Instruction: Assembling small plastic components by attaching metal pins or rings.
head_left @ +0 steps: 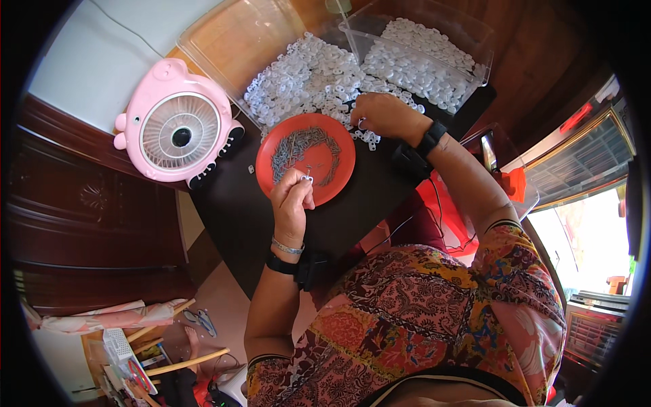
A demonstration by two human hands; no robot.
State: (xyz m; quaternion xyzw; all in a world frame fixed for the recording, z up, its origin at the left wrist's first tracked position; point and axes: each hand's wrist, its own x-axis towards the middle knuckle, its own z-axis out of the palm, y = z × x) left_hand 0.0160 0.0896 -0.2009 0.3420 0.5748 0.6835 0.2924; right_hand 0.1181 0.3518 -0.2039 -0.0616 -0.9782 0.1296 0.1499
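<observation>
My left hand point(291, 195) pinches a small white plastic clip point(307, 178) over the near edge of a round red plate point(344, 163). Thin nails seem to stick up from this clip. On the plate lies a heap of grey nails point(291, 150). At the right side of a loose pile of white plastic clips point(305, 74), my right hand point(386, 115) has its fingers curled down among the pieces. Whatever its fingertips may grip is hidden. Both wrists wear black bands.
A clear plastic bin point(420, 64) full of white pieces stands at the back right of the dark table point(237, 217). A pink animal-shaped fan point(180, 125) stands at the left. One stray clip point(251, 169) lies left of the plate. Wooden legs point(190, 362) show at lower left.
</observation>
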